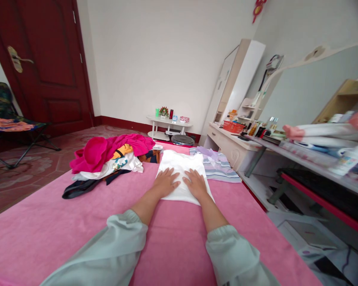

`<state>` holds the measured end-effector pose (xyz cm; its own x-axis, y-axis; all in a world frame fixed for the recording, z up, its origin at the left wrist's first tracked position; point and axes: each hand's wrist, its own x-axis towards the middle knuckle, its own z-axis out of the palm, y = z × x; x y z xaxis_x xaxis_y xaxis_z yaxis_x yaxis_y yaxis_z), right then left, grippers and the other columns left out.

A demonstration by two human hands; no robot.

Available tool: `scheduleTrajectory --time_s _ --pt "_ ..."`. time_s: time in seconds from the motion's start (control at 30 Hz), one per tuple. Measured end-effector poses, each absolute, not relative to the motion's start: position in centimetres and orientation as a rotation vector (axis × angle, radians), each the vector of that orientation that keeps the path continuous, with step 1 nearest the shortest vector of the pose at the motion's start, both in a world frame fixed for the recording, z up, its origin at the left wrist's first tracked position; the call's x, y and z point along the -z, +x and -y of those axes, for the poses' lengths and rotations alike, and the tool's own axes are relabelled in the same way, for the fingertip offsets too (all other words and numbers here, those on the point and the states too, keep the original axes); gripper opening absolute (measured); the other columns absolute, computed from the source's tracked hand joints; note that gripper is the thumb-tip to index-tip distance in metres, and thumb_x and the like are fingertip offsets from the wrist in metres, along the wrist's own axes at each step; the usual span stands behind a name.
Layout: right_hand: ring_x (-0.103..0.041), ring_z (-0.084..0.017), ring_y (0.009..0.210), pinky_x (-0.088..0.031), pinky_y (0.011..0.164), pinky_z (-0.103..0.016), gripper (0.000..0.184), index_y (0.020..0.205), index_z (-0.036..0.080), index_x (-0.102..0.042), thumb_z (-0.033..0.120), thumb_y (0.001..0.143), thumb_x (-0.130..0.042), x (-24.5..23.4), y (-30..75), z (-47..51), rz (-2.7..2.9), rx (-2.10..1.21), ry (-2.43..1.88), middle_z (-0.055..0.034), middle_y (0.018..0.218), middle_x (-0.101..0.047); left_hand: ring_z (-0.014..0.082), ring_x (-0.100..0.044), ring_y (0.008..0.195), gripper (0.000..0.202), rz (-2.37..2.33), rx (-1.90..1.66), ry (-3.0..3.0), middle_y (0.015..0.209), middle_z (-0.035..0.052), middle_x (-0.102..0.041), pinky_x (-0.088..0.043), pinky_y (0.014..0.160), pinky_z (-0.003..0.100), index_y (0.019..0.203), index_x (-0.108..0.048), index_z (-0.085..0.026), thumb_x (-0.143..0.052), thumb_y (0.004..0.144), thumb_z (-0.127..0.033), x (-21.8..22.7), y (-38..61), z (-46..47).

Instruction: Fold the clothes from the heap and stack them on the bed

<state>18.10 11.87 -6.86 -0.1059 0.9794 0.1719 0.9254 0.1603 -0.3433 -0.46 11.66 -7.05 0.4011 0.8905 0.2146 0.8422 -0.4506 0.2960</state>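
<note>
A white garment (181, 165) lies flat on the pink bed cover (77, 230), in the middle of the view. My left hand (166, 181) rests palm down on its near left part, fingers spread. My right hand (196, 183) lies flat beside it on the near right part, fingers stretched out. Both hands press on the cloth and hold nothing. Pale green sleeves cover both forearms up to below the elbows.
A heap of clothes (110, 157), magenta on top, lies to the left on the bed. A striped folded piece (219, 165) sits to the right of the white garment. A cluttered desk (286, 147) stands right; a small white table (168, 125), a dark red door (47, 59) and a folding chair (8, 123) stand beyond.
</note>
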Motion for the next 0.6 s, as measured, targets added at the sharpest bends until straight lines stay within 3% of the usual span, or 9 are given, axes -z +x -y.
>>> scheduleTrajectory --time_s 0.13,0.27,0.37,0.47,0.6 --pt "-0.026 -0.021 0.138 -0.011 0.112 -0.047 0.040 0.125 0.029 -0.056 0.044 0.089 -0.045 7.0 18.8 -12.1 2.019 -0.243 -1.710 -0.0018 0.145 -0.040 0.0225 -0.025 0.139 0.054 -1.454 -0.551 2.524 0.151 0.0023 -0.031 -0.022 0.112 0.038 0.136 -0.045 -0.029 -0.039 0.089 -0.054 6.9 -2.1 -12.0" --pt "-0.041 -0.018 0.129 -0.023 0.111 -0.039 0.030 0.111 0.026 -0.065 0.034 0.085 -0.052 7.5 19.3 -12.6 1.953 -0.240 -1.604 -0.0019 0.134 -0.054 0.0161 -0.036 0.134 0.048 -1.450 -0.605 2.494 0.146 0.0015 -0.040 -0.026 0.111 0.028 0.133 -0.050 -0.025 -0.043 0.090 -0.044 6.7 -3.7 -12.4" --pt "-0.051 -0.018 0.120 -0.033 0.105 -0.032 0.025 0.100 0.022 -0.069 0.026 0.081 -0.054 7.8 19.6 -12.8 1.835 -0.282 -1.483 -0.0028 0.123 -0.061 0.0170 -0.041 0.130 0.048 -1.546 -0.645 2.434 0.142 0.0046 -0.045 -0.029 0.109 0.028 0.133 -0.050 -0.021 -0.048 0.088 -0.038 6.3 -4.3 -12.4" --pt "-0.060 -0.018 0.105 -0.043 0.096 -0.028 0.030 0.102 0.018 -0.068 0.021 0.078 -0.050 7.7 20.0 -13.0 1.667 -0.320 -1.464 -0.0040 0.111 -0.068 0.0206 -0.041 0.129 0.055 -1.736 -0.698 2.333 0.139 0.0090 -0.048 -0.032 0.107 0.032 0.136 -0.043 -0.019 -0.053 0.084 -0.033 5.6 -4.3 -12.0" --pt "-0.063 -0.020 0.097 -0.046 0.090 -0.030 0.036 0.105 0.015 -0.066 0.022 0.079 -0.042 7.2 20.7 -12.9 1.536 -0.269 -1.526 -0.0068 0.105 -0.069 0.0285 -0.055 0.112 0.059 -2.028 -0.669 2.113 0.123 0.0144 -0.059 -0.045 0.090 0.039 0.132 -0.042 -0.019 -0.058 0.079 -0.040 4.3 -4.2 -11.3"
